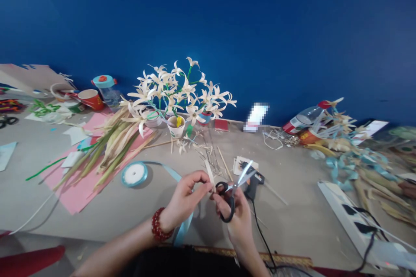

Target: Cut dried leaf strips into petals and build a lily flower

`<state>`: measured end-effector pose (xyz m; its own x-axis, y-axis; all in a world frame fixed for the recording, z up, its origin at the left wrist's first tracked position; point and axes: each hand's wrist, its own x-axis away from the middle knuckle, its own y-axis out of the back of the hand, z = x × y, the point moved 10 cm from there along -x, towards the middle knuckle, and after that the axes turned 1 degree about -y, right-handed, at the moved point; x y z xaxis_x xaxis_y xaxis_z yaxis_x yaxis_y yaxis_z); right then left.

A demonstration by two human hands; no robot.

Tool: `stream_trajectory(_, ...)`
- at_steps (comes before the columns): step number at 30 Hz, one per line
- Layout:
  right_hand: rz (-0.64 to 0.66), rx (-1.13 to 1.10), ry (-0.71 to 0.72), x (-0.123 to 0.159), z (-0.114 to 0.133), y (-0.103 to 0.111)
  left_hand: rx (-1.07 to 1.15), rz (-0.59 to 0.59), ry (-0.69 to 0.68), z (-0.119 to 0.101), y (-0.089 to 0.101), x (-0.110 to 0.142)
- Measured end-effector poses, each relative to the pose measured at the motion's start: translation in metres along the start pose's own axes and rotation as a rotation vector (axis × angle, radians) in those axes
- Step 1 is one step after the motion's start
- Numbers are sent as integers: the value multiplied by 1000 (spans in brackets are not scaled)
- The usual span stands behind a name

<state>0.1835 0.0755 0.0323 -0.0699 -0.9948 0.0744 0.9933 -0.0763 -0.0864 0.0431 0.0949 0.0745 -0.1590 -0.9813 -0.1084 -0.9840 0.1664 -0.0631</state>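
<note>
A narrow pale strip (209, 174), like a piece of dried husk, stands up from the pinched fingertips of my left hand (184, 197). Black-handled scissors (244, 174) rest in my right hand (241, 218), blades spread and pointing up and away to the right. The right thumb and fingertips come close to the lower end of the strip; whether they touch it I cannot tell. Light blue ribbon (172, 172) runs from a spool (134, 174) behind and under my left wrist. A black glue gun (252, 186) lies just beyond my right hand.
White husk flowers (182, 91) stand in paper cups (176, 127) at the back. Dried husks (112, 151) lie on pink paper (73, 192) to the left. A white power strip (341, 216), a plastic bottle (303, 119) and tangled ribbon (341, 171) are on the right. A cord crosses near my right arm.
</note>
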Motion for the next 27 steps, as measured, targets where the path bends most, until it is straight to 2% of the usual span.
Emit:
stream_trajectory(6,370,102,-92,17,-8,-17,-127,44,-89,-20,8,-2)
stream_trajectory(8,444,116,-131,25,-12,-20,-150,67,-104,-24,9,-4)
stream_trajectory(12,479,104,-177,32,-14,-24,-179,94,-112,-27,8,-7)
stream_trajectory(19,459,88,-162,26,-10,-32,-155,116,-79,-24,6,-7)
stream_trajectory(27,462,120,-203,26,-19,-30,-151,125,-82,-24,8,-7)
